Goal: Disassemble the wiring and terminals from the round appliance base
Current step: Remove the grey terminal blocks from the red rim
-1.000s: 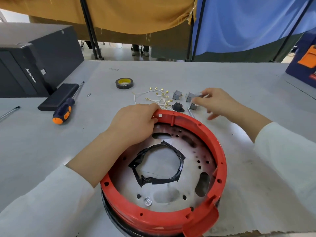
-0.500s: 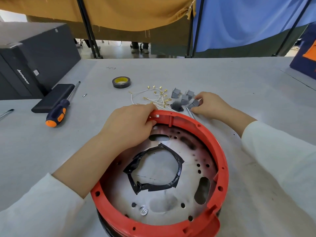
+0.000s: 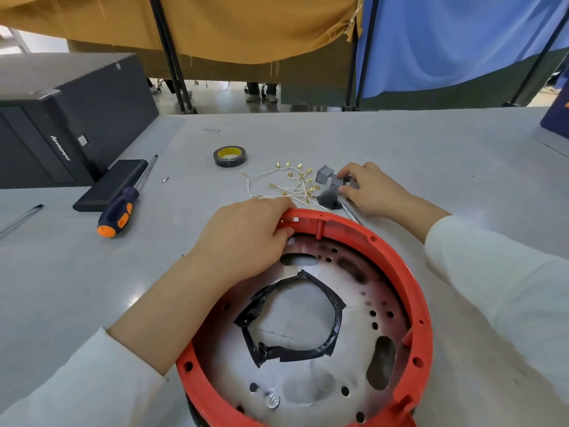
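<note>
Grey surface [image 3: 400,149] carries round red base [image 3: 421,303], nearest viewer. Left hand [image 3: 246,232] curls over base's far rim, gripping it. Right hand [image 3: 369,188] beyond rim, fingers pinching small grey terminal block [image 3: 337,183]. White wires [image 3: 289,188] with brass terminals lie loose between hands.

I am reaching my left hand [image 3: 246,232] forward from seven o'clock, forearm bare, white sleeve pushed back, fingers curling over and gripping the far edge of the red ring [image 3: 397,266]. I am stretching my right hand [image 3: 369,188] in from four o'clock toward one o'clock, palm down, thumb and fingertips pinching a small grey block [image 3: 338,181], white sleeve covering that forearm.
</note>
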A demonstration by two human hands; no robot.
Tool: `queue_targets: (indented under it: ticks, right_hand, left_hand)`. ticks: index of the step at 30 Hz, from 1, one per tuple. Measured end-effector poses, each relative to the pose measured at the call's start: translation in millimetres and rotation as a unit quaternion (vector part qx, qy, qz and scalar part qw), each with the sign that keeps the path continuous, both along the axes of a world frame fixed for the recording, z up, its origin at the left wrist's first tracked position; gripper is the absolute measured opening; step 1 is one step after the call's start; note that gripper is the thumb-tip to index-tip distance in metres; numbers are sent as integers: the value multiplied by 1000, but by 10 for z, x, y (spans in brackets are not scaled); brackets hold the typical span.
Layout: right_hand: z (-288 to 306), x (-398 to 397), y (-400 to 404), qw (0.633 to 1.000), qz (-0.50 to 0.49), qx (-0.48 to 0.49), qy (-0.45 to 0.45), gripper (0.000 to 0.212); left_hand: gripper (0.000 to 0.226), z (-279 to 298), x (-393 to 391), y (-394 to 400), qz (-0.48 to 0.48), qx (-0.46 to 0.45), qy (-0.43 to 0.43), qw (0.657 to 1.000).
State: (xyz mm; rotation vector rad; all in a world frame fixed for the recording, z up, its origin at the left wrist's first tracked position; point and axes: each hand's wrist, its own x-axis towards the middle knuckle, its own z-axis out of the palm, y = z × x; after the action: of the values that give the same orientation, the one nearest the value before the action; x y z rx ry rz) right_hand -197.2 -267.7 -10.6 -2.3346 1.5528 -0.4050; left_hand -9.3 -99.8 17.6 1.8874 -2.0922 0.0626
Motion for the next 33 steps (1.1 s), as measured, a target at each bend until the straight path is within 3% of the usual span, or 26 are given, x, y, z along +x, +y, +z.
queue_targets:
  ticks: [5, 8, 11, 13, 15, 19, 24, 29, 33]
  right_hand:
    - [34, 64, -99, 998, 12, 12, -58, 39]
    - [110, 11, -169, 995, -21, 17, -99, 32]
    - [170, -102, -272, 999, -42, -19, -17, 42]
    - [183, -145, -329, 999, 12, -12, 45, 62]
    - [187, -140, -383, 996, 67, 16, 63, 68]
    - [183, -105, -461, 998, 44, 46, 23, 39]
    - [193, -276, -433, 999, 6, 33, 32, 21]
    - [214, -349, -308, 994, 65, 47, 70, 54]
    - [268, -164, -284, 991, 76, 50, 95, 60]
  left_hand:
    - [16, -3, 9, 7, -1, -4, -3, 1000]
    - [15, -5, 9, 9, -5, -4, -2, 1000]
    - [15, 0, 9, 5, -5, -4, 2, 1000]
    - [15, 2, 9, 7, -3, -5, 3, 1000]
    - [15, 2, 9, 6, -4, -5, 1, 1000]
    - [14, 0, 5, 2, -3, -4, 0, 1000]
    - [14, 10, 13, 10, -7, 4, 4, 1000]
    - [16, 19, 12, 4, -4, 10, 2, 1000]
    - [16, 22, 9, 8, -3, 10, 4, 1000]
